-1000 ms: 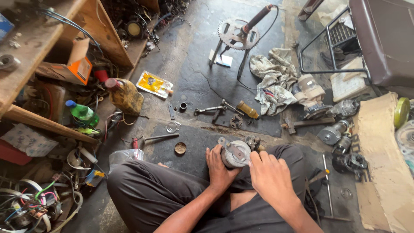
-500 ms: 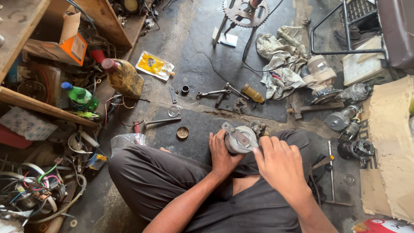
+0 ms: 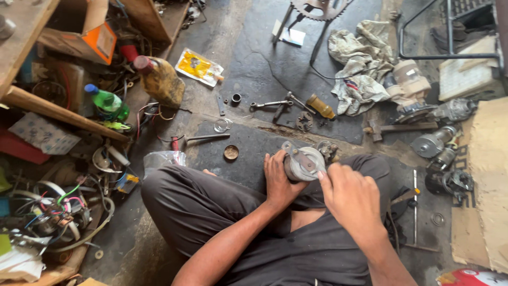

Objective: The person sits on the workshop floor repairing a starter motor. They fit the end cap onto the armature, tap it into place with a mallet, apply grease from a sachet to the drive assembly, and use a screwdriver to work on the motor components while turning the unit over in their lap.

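I sit cross-legged on a dark floor mat (image 3: 248,143). My left hand (image 3: 279,177) grips the side of a grey metal starter motor (image 3: 302,161) that rests over my lap. My right hand (image 3: 352,197) is closed over its right end, fingertips pressed on the metal housing; whether it holds a small tool I cannot tell. A small round metal cap (image 3: 231,152) lies on the mat just left of my left hand.
On the floor ahead lie a spanner (image 3: 270,104), a screwdriver with a yellow handle (image 3: 317,106), a dirty rag (image 3: 360,69) and several motor parts (image 3: 434,140) at right. A grimy oil bottle (image 3: 159,79), a green bottle (image 3: 108,101) and tangled wires (image 3: 58,212) crowd the left.
The view has dropped lower and closer. My right hand has shifted up over the motor's right end, while my left hand keeps its grip on the housing.
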Available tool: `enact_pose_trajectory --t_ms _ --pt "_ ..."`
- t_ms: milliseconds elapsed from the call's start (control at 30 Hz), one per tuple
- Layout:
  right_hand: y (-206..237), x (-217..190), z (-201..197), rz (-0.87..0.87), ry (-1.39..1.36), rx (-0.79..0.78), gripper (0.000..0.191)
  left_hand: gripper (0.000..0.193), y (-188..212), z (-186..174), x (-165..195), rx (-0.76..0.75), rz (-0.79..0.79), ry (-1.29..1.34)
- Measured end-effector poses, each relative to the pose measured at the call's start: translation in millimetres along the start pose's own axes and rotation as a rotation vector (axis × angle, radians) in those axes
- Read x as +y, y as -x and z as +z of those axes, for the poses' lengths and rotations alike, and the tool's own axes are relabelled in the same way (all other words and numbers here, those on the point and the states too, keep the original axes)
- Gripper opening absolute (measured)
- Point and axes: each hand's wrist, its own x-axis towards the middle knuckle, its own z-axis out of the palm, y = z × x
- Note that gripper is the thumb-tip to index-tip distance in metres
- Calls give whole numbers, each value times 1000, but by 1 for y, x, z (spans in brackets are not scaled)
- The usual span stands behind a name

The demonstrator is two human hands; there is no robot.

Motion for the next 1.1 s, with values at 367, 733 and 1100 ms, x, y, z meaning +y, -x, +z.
enact_pose_trajectory --t_ms 367,733,1100 --pt "-27 45 53 -40 -714 326 34 108 -8 -19 29 69 19 -2" --pt "-18 101 114 516 -1083 144 38 75 -62 -75 -6 -411 -22 324" --pt "-211 63 208 292 -1048 -158 28 72 -53 -75 20 -364 -241 481"
